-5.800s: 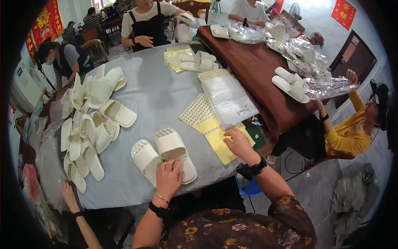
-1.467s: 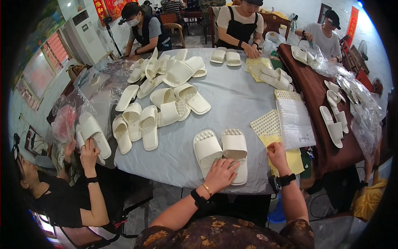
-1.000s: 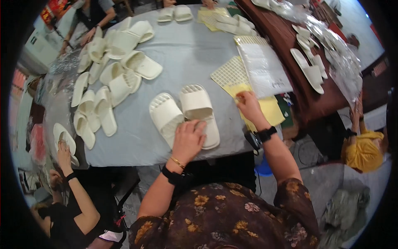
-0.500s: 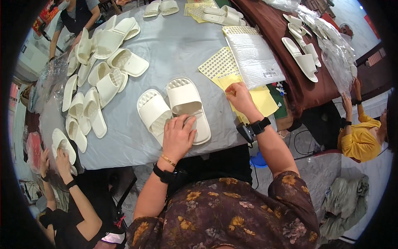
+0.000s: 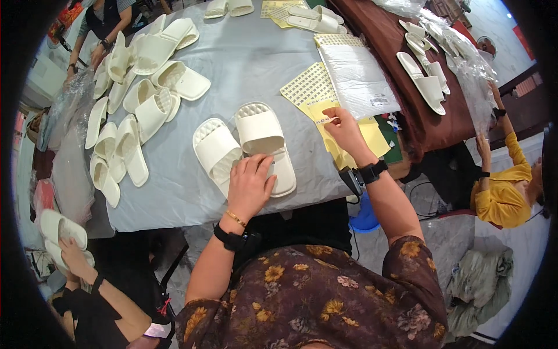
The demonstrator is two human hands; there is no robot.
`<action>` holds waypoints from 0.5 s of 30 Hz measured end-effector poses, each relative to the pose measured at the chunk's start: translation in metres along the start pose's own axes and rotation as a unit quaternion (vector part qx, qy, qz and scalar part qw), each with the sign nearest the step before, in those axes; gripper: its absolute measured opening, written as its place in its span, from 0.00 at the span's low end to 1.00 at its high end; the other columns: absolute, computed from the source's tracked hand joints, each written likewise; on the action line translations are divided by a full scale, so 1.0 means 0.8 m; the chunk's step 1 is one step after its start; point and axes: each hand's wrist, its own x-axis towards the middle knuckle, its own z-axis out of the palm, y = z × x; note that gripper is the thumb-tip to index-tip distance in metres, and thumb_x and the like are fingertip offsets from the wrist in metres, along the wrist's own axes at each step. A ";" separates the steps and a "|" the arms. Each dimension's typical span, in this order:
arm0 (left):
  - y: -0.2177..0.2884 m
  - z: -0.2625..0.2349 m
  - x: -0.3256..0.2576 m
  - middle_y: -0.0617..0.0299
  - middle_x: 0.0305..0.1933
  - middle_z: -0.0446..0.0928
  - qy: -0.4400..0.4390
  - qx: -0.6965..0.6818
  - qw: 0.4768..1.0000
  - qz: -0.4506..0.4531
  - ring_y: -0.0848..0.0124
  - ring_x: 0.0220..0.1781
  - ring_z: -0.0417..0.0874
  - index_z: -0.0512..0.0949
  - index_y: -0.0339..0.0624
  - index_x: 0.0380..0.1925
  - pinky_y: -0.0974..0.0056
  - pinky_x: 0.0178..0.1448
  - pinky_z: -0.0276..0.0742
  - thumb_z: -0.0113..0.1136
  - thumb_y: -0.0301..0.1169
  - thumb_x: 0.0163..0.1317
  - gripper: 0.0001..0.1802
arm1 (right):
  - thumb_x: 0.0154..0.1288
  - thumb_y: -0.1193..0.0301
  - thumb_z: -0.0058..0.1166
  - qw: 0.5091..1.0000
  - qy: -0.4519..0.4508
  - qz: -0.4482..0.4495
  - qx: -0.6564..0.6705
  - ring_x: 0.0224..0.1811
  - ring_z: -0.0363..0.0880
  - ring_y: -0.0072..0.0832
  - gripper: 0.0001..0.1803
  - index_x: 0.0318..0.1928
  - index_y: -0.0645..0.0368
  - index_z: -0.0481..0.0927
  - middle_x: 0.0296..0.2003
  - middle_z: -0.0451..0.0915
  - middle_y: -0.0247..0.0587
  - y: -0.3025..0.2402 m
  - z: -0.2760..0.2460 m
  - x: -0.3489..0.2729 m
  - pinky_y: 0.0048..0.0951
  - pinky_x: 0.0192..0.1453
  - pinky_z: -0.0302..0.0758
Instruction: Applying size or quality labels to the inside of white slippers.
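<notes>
A pair of cream slippers [image 5: 260,135] lies side by side before me, toes pointing away. My left hand [image 5: 251,181] rests across their heel parts, its fingers stretched out and lightly bent over the soles. At the right, my right hand [image 5: 343,131] pinches a narrow strip of small printed stickers [image 5: 327,120] between thumb and fingertips. The hand is above a yellow backing sheet [image 5: 372,138]. Beyond it lie more yellow sticker sheets [image 5: 305,88], partly beneath a white plastic packet [image 5: 357,78].
Many cream slippers [image 5: 152,113] crowd the left of the grey-covered table [image 5: 244,64]. A brown-covered table [image 5: 381,43] on the right bears more slippers [image 5: 419,81] and clear plastic bags. Co-workers stand left, far left and right; the near-left one holds slippers [image 5: 58,235].
My right hand has lifted slightly and now shows a sticker strip in its pinch. My left hand stays on the slippers. The near-left co-worker has drawn a pair of slippers off the table.
</notes>
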 end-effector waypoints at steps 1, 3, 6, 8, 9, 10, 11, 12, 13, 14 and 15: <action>0.001 0.000 0.001 0.59 0.57 0.73 -0.003 -0.001 1.000 -0.001 0.57 0.59 0.70 0.76 0.45 0.55 0.52 0.64 0.64 0.63 0.34 0.57 0.24 | 0.56 0.77 0.60 1.000 0.002 0.000 -0.003 0.39 0.78 0.35 0.17 0.48 0.64 0.81 0.42 0.79 0.48 0.001 -0.004 0.000 0.32 0.46 0.77; 0.000 0.001 0.000 0.60 0.57 0.73 -0.001 -0.004 1.000 -0.001 0.57 0.59 0.70 0.76 0.45 0.55 0.52 0.64 0.64 0.63 0.34 0.57 0.24 | 0.57 0.77 0.59 0.999 0.033 0.004 -0.009 0.38 0.80 0.36 0.15 0.47 0.64 0.82 0.43 0.80 0.48 0.004 -0.013 0.001 0.34 0.46 0.77; -0.001 0.001 -0.002 0.60 0.57 0.73 0.001 -0.004 1.000 -0.002 0.57 0.59 0.70 0.76 0.45 0.55 0.52 0.64 0.64 0.63 0.35 0.57 0.24 | 0.56 0.77 0.59 0.998 0.037 0.003 -0.058 0.39 0.80 0.38 0.15 0.46 0.63 0.82 0.42 0.80 0.49 0.003 -0.019 0.003 0.35 0.46 0.77; 0.000 0.001 -0.001 0.60 0.57 0.73 0.004 -0.003 1.000 -0.002 0.57 0.59 0.70 0.76 0.46 0.55 0.51 0.64 0.64 0.63 0.35 0.58 0.24 | 0.56 0.77 0.59 0.997 0.031 -0.013 -0.070 0.40 0.81 0.39 0.15 0.46 0.63 0.82 0.41 0.81 0.50 0.004 -0.017 0.001 0.36 0.46 0.77; 0.000 0.001 0.000 0.61 0.56 0.73 0.007 0.008 1.000 0.003 0.58 0.59 0.71 0.76 0.46 0.55 0.52 0.63 0.65 0.63 0.35 0.58 0.24 | 0.56 0.77 0.60 0.996 0.022 -0.029 -0.080 0.40 0.81 0.40 0.14 0.45 0.63 0.82 0.40 0.81 0.50 0.004 -0.014 0.000 0.37 0.47 0.78; 0.000 0.001 0.001 0.61 0.56 0.74 0.011 0.020 1.000 0.007 0.59 0.58 0.72 0.76 0.46 0.55 0.52 0.63 0.66 0.64 0.36 0.57 0.24 | 0.55 0.76 0.60 0.997 0.018 -0.017 -0.076 0.41 0.81 0.42 0.14 0.43 0.64 0.82 0.38 0.81 0.51 0.003 -0.009 -0.001 0.38 0.47 0.77; 0.000 0.001 0.001 0.61 0.56 0.74 0.012 0.019 1.000 0.007 0.59 0.58 0.72 0.76 0.46 0.55 0.52 0.63 0.66 0.64 0.36 0.57 0.24 | 0.55 0.76 0.60 0.997 0.019 -0.018 -0.077 0.41 0.81 0.42 0.14 0.43 0.64 0.82 0.38 0.81 0.51 0.003 -0.004 -0.001 0.38 0.47 0.77; 0.000 0.002 0.001 0.61 0.56 0.74 0.012 0.018 1.000 0.009 0.59 0.58 0.72 0.76 0.47 0.55 0.52 0.63 0.66 0.64 0.36 0.57 0.24 | 0.55 0.76 0.60 0.996 0.021 -0.013 -0.086 0.41 0.81 0.43 0.13 0.43 0.64 0.82 0.37 0.81 0.51 0.003 0.000 0.000 0.38 0.46 0.77; 0.000 0.002 0.001 0.61 0.56 0.74 0.013 0.018 1.000 0.010 0.59 0.58 0.72 0.76 0.47 0.55 0.52 0.63 0.66 0.64 0.35 0.57 0.24 | 0.55 0.76 0.60 0.995 0.023 -0.007 -0.095 0.41 0.81 0.44 0.12 0.42 0.65 0.82 0.36 0.81 0.52 0.004 0.003 0.000 0.38 0.46 0.77; 0.000 0.002 0.001 0.61 0.56 0.74 0.013 0.017 1.000 0.010 0.59 0.58 0.72 0.76 0.47 0.55 0.52 0.63 0.66 0.64 0.35 0.57 0.24 | 0.55 0.76 0.60 0.995 0.023 -0.007 -0.096 0.41 0.81 0.44 0.12 0.42 0.65 0.82 0.36 0.81 0.52 0.007 0.005 0.001 0.38 0.46 0.77; 0.001 0.003 0.001 0.60 0.56 0.74 0.017 0.019 1.000 0.014 0.59 0.58 0.72 0.76 0.48 0.55 0.51 0.63 0.66 0.64 0.35 0.57 0.24 | 0.55 0.76 0.60 0.994 0.032 -0.004 -0.107 0.40 0.81 0.45 0.12 0.41 0.65 0.82 0.36 0.81 0.52 0.009 0.008 0.002 0.38 0.46 0.77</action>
